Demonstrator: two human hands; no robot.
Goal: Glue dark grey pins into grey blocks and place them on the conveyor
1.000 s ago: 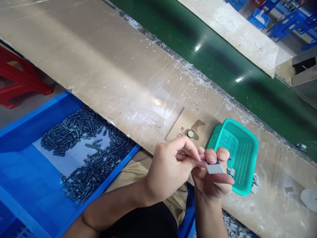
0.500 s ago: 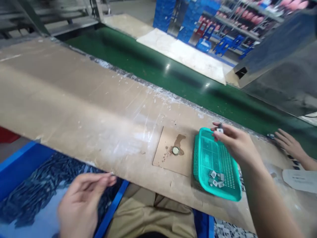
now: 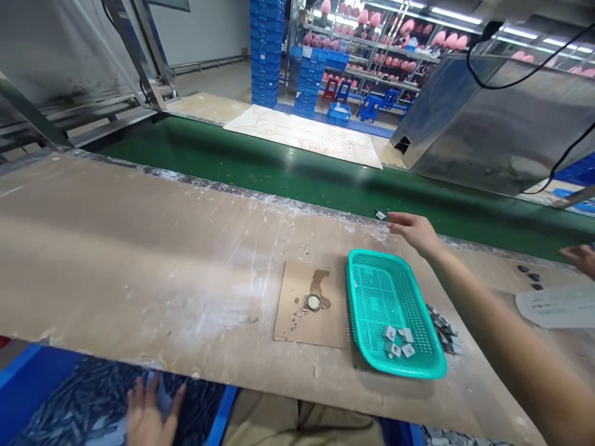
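My right hand (image 3: 413,232) reaches over the near edge of the green belt (image 3: 297,179), its fingers apart and holding nothing. Just left of its fingertips, a small grey-white block (image 3: 380,215) lies on the belt. My left hand (image 3: 151,412) is over the blue bin (image 3: 227,402) at the lower left, fingers spread above many dark strips (image 3: 65,402). A teal basket (image 3: 356,328) on the table holds several small grey-white blocks (image 3: 405,335) at its near end. Left of it, a round metal cap (image 3: 313,302) rests on a stained cardboard square (image 3: 292,328).
More blocks (image 3: 446,331) are piled right of the basket. Another person's hand (image 3: 581,255) is at the right edge, near small dark pieces (image 3: 534,277) and a white sheet (image 3: 553,308). A metal housing (image 3: 488,124) stands beyond the belt.
My right hand has moved from above the basket to the belt, and the block it held is out of its fingers. My left hand has lowered into the bin and opened. The view has tilted up.
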